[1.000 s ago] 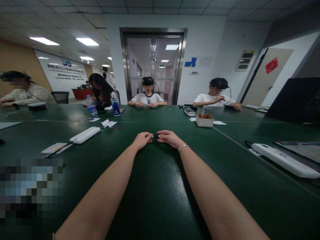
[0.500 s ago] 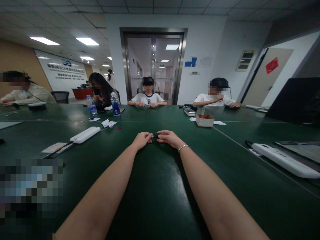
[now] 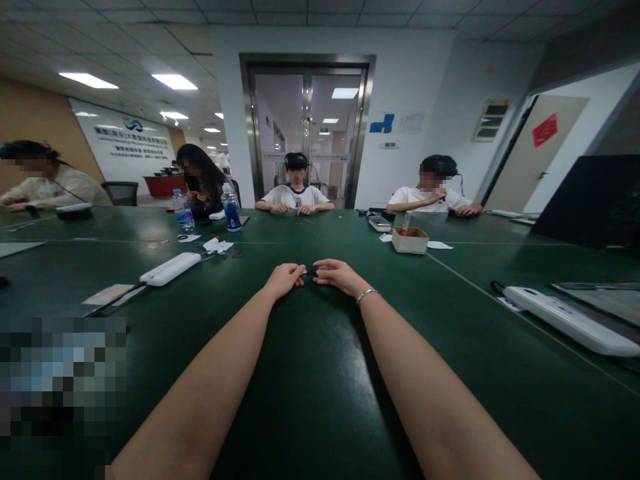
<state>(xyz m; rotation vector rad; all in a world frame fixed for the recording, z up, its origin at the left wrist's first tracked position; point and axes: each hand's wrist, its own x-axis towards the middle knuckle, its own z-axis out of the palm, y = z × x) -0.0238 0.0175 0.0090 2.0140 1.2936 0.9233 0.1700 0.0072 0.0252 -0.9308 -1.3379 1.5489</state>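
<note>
Two bare forearms stretch out over the glossy dark-green tabletop [image 3: 310, 373]. Their fingertips meet on a small dark object [image 3: 310, 271], too small to name, lying on the tabletop between them. The left hand [image 3: 285, 279] and right hand [image 3: 340, 275], a thin silver bracelet [image 3: 367, 294] at its wrist, both pinch it with curled fingers. Left of the object lies a white oblong power strip [image 3: 170, 269]; right of it another [image 3: 570, 320]. Beyond the object stand an open cardboard box [image 3: 409, 241] and a blue bottle [image 3: 231, 211], then seated people.
</note>
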